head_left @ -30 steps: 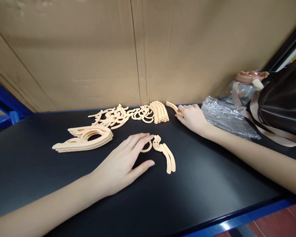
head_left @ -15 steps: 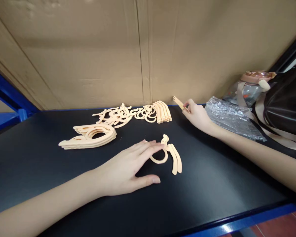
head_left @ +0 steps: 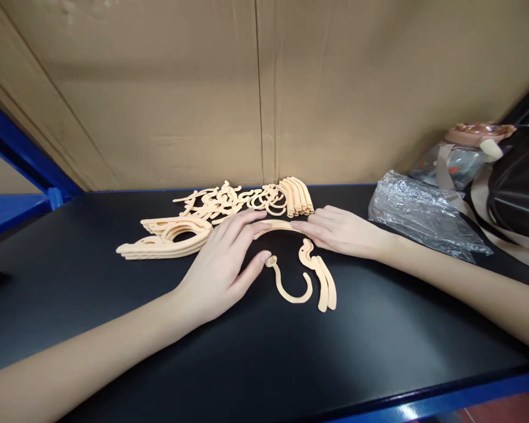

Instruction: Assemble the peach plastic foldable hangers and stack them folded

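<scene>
My left hand (head_left: 229, 264) is palm down with its fingers stretched out and thumb apart, its fingertips at the left end of a curved beige plastic strip (head_left: 280, 225). My right hand (head_left: 341, 231) has its fingers closed at the strip's right end, which they partly cover. Below the strip, a beige hanger hook (head_left: 291, 298) lies on the black table, its round end near my left thumb. Just right of the hook is a hanger piece with a wavy top (head_left: 307, 254), its two slim arms (head_left: 327, 285) side by side.
Behind my left hand lies a stack of beige hangers (head_left: 163, 249). Farther back are a pile of loose hooks (head_left: 218, 200) and a bundle of curved pieces (head_left: 297, 197) against the cardboard wall (head_left: 158, 106). Clear plastic wrap (head_left: 423, 211), a strapped bottle (head_left: 462, 153) and a dark bag (head_left: 520, 182) stand right.
My right hand has come left and down, bringing the curved strip in front of the bundle. My left hand has moved up and left off the hook to the strip's other end.
</scene>
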`<action>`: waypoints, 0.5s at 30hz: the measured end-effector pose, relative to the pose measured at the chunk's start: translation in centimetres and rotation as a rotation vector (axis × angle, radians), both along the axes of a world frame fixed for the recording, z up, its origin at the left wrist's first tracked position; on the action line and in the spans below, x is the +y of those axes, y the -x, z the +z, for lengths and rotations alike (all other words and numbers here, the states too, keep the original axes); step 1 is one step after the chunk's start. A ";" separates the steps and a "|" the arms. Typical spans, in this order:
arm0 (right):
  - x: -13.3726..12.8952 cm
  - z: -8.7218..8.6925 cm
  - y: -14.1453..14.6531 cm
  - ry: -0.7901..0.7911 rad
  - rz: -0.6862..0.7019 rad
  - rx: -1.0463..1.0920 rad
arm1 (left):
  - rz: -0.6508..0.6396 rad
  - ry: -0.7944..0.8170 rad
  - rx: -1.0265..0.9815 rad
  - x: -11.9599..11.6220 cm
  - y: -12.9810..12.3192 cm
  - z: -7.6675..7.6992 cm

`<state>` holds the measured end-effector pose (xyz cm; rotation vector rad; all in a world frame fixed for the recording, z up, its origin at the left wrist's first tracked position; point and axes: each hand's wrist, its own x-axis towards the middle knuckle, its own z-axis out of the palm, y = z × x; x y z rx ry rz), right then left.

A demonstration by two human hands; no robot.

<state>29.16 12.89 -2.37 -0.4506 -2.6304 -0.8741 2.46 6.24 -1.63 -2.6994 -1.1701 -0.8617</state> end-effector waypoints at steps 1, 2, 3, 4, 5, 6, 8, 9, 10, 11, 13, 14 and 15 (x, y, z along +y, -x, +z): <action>0.1 -0.1 0.0 0.018 -0.004 -0.014 | 0.041 0.021 0.016 0.2 0.0 -0.1; 0.1 -0.2 -0.1 0.045 -0.009 -0.014 | 0.074 0.053 0.039 0.3 0.0 -0.2; 0.2 -0.3 -0.1 0.079 -0.013 -0.001 | 0.099 0.084 0.065 0.5 0.0 -0.3; 0.2 -0.4 -0.2 0.120 -0.017 0.021 | 0.118 0.114 0.088 0.5 0.0 -0.4; 0.3 -0.4 -0.2 0.163 -0.022 0.050 | 0.128 0.137 0.106 0.6 -0.1 -0.6; 0.3 -0.4 -0.3 0.205 -0.028 0.080 | 0.132 0.150 0.116 0.6 -0.1 -0.6; 0.4 -0.5 -0.3 0.261 -0.044 0.129 | 0.135 0.156 0.117 0.6 -0.1 -0.8; 0.4 -0.5 -0.3 0.269 -0.051 0.141 | 0.137 0.156 0.114 0.6 -0.1 -0.8; 0.4 -0.5 -0.3 0.268 -0.055 0.148 | 0.142 0.159 0.113 0.6 -0.1 -0.8; 0.3 -0.4 -0.3 0.261 -0.056 0.152 | 0.151 0.166 0.113 0.6 -0.1 -0.9; 0.2 -0.4 -0.3 0.234 -0.047 0.158 | 0.173 0.198 0.118 0.7 -0.1 -0.9; 0.1 -0.3 -0.3 0.212 -0.039 0.164 | 0.185 0.220 0.119 0.7 -0.1 -0.9; 0.0 -0.3 -0.4 0.182 -0.033 0.176 | 0.196 0.241 0.117 0.7 -0.1 -0.9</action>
